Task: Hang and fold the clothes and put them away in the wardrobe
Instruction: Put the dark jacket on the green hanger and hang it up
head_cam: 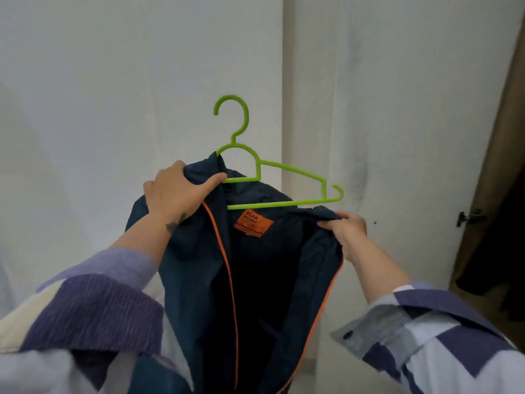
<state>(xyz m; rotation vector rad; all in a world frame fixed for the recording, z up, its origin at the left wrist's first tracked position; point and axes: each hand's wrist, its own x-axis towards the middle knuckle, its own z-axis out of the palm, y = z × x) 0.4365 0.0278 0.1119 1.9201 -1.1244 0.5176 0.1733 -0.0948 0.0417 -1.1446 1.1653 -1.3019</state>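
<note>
I am gripping the left shoulder of the dark navy jacket with orange piping point(199, 265) in my left hand point(174, 191), fingers and thumb clamped on the fabric where one arm of the bright green plastic hanger point(257, 169) is already seated inside. The jacket is hanging open in front of me, between both hands, its orange neck label point(253, 223) facing me just below the hanger's lower bar. The step in hand, as I judge it, is dressing the hanger. The hanger's other arm is projecting bare above my right hand point(348, 228), which is pinching the jacket's right collar edge. The next move is calling for that edge to be lifted over the exposed tip. Beyond both hands a pale wall point(113, 81) is standing close; open room is lying right of my right hand, toward a dark opening point(494, 251).
</note>
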